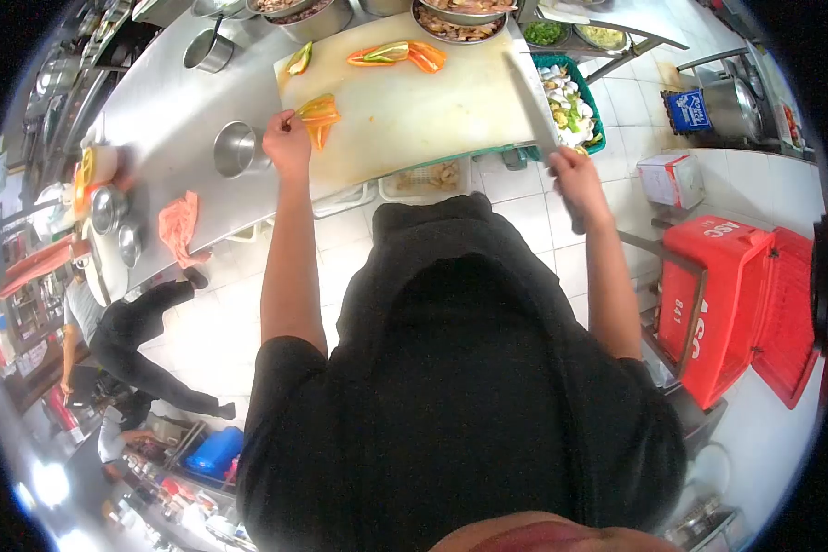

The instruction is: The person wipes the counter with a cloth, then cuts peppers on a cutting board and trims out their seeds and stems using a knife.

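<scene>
At the left edge of the white cutting board (pixel 414 129), my left hand (pixel 288 143) is closed, its fingertips pinching the end of an orange and green bell pepper piece (pixel 320 112). My right hand (pixel 577 184) grips a long knife (pixel 535 115) beyond the board's right edge, the blade pointing away from me. Several cut pepper pieces (pixel 423 57) lie together at the far side of the board, and one green and orange piece (pixel 299 59) rests near its far left corner. The knife is apart from the peppers.
A small metal pot (pixel 237 149) and a saucepan (pixel 209 51) stand left of the board. Bowls of sliced food (pixel 460 33) sit at the far edge. A green basket of vegetables (pixel 591 92) is right; a red cooler (pixel 708 304) stands lower right. Another person (pixel 143 331) is at left.
</scene>
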Tool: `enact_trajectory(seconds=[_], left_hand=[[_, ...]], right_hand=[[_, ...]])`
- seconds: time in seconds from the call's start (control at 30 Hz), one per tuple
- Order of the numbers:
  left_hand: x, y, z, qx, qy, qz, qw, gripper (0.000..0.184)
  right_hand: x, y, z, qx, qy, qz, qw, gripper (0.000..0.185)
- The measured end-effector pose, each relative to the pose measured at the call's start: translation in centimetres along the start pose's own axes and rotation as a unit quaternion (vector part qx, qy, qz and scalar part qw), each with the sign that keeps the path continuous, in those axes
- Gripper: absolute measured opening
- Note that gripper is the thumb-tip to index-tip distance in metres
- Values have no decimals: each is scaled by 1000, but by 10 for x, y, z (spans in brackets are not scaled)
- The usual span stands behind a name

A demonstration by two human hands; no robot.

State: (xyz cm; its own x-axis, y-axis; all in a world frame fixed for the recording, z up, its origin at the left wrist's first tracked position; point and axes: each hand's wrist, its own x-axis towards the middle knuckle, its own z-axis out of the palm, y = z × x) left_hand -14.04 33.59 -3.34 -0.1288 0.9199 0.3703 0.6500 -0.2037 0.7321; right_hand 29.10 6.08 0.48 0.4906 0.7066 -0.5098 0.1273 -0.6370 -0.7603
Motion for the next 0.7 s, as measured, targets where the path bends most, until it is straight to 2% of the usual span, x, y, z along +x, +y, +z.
enact_trajectory(seconds=[0.07, 0.17, 0.27, 0.3, 0.37, 0.4, 0.43, 0.53, 0.6, 0.63, 0.7], left_hand=[[0, -9, 0, 6, 2, 13, 1000, 15], [-6, -23, 8, -14, 5, -36, 999, 15], [-13, -61, 29, -71, -17, -55, 996, 15], [-13, -57, 31, -55, -18, -60, 996, 16], [-21, -45, 29, -21, -23, -72, 997, 18], [-21, -45, 30, -18, -29, -81, 996, 20], [-21, -44, 31, -15, -35, -91, 995, 21], [-19, -34, 31, 3, -44, -112, 993, 22], [-15, -33, 32, 18, -42, -107, 993, 23], [-12, -40, 37, 23, -39, -96, 994, 23], [-4, -42, 44, 30, -32, -81, 996, 22]], right_hand=[[26, 8, -24, -54, 51, -4, 997, 25], [26, 5, -30, -44, 89, -54, 994, 32], [-19, -15, 8, -49, 55, -58, 996, 33], [-28, -9, 23, -78, 30, -110, 990, 35], [-56, -15, 51, -109, -46, -131, 984, 39], [-70, -27, 58, -109, -94, -103, 984, 40], [-71, -20, 63, -97, -105, -140, 980, 40], [-51, -4, 42, -28, -51, -6, 998, 39], [-30, 4, 16, 19, 22, -11, 1000, 29], [-20, 0, 2, -19, 56, -21, 998, 27], [-2, -3, -15, -16, 72, -42, 996, 26]])
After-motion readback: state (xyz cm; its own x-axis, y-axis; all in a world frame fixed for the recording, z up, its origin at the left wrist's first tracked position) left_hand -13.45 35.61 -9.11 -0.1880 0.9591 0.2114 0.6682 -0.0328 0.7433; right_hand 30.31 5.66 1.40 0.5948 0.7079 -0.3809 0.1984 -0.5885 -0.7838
